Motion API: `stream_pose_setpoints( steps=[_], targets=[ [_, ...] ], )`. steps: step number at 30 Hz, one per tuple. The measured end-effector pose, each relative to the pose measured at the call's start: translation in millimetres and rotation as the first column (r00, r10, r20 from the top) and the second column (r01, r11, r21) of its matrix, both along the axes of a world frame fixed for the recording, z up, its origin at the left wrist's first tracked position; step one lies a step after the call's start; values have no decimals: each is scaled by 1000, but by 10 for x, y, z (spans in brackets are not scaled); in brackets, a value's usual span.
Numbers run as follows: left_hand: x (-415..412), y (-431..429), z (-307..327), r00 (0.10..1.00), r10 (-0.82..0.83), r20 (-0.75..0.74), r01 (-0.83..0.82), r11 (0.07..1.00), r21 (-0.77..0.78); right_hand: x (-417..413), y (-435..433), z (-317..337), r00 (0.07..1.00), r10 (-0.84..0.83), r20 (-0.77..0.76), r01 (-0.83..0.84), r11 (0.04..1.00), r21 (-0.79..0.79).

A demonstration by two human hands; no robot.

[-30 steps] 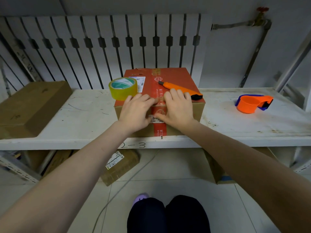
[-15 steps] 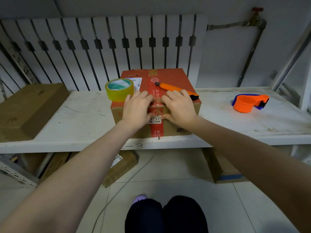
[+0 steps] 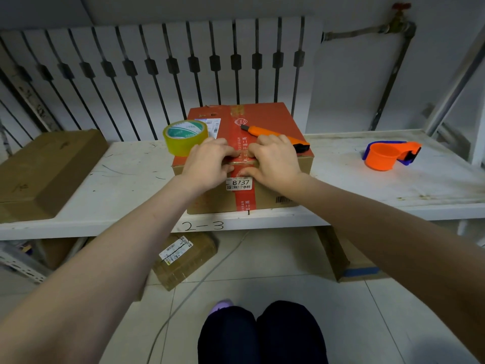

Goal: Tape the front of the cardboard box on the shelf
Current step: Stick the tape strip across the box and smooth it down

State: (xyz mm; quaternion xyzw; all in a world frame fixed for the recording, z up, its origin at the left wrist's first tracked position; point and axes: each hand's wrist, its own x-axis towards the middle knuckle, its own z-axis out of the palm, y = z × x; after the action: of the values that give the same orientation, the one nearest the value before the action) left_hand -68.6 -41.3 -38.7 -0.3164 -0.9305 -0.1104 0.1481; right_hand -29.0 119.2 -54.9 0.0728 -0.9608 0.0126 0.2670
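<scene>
A cardboard box [image 3: 273,119] with a red top and a red tape strip down its middle stands on the white shelf [image 3: 123,179]. My left hand [image 3: 210,162] and my right hand [image 3: 275,160] lie side by side over the box's front top edge, fingers curled on the top and thumbs on the front face. Between the fingertips a shiny strip of clear tape [image 3: 242,163] lies along that edge. A white label reading 8737 [image 3: 239,184] shows below the hands. A yellowish tape roll [image 3: 185,137] sits on the box's left corner, an orange utility knife [image 3: 275,134] on its top right.
A plain brown box [image 3: 44,169] lies at the shelf's left end. An orange and blue tape dispenser [image 3: 388,155] rests at the right. Under the shelf are a labelled parcel [image 3: 183,258] and another carton [image 3: 346,261]. A white radiator [image 3: 157,74] stands behind.
Both hands have stayed on the front top edge, their fingers curling tighter and pressing along it. The view has shifted slightly; the box, roll and knife have not moved.
</scene>
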Motion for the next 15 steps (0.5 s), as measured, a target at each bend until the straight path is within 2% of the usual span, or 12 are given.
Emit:
stream_pose_setpoints(
  steps=[7,12,15],
  targets=[
    [-13,43,19,999,20,30,-20,1000,23,42,153,162,981,111,157,-95,990,-105],
    [-51,59,52,992,26,127,-36,996,78,17,36,172,994,3,108,-2,1000,-13],
    [-65,45,14,988,25,154,-46,989,138,5,11,168,993,20,114,-14,999,-51]
  ],
)
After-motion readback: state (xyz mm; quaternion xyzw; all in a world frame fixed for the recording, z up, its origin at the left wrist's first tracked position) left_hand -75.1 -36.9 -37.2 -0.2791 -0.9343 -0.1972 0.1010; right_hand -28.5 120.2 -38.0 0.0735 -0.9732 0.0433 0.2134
